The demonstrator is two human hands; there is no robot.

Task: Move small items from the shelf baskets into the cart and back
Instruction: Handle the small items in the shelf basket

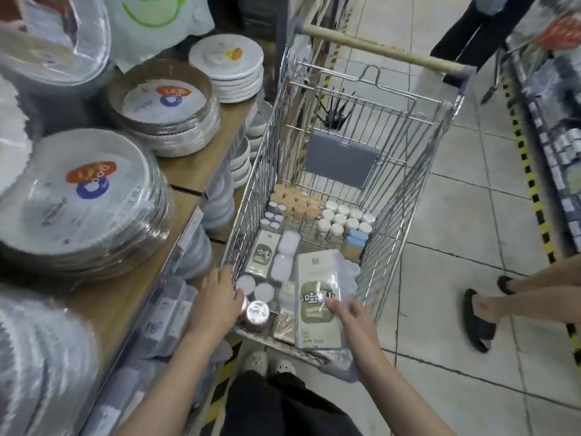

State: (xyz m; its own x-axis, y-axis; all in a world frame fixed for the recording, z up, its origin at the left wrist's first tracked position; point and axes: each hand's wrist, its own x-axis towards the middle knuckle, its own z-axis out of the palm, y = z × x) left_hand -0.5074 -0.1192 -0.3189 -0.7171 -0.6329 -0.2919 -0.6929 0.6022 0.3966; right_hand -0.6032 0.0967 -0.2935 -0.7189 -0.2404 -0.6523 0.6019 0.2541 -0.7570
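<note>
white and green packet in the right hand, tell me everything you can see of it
The white and green packet is a flat, tall rectangular pack in glossy clear wrap, white with an olive-green label panel bearing bold white characters. It stands nearly upright, tilted slightly, at the near right end of the wire cart, above the small items inside. The right hand grips its right edge, fingers across the label. The left hand does not touch it.
</note>
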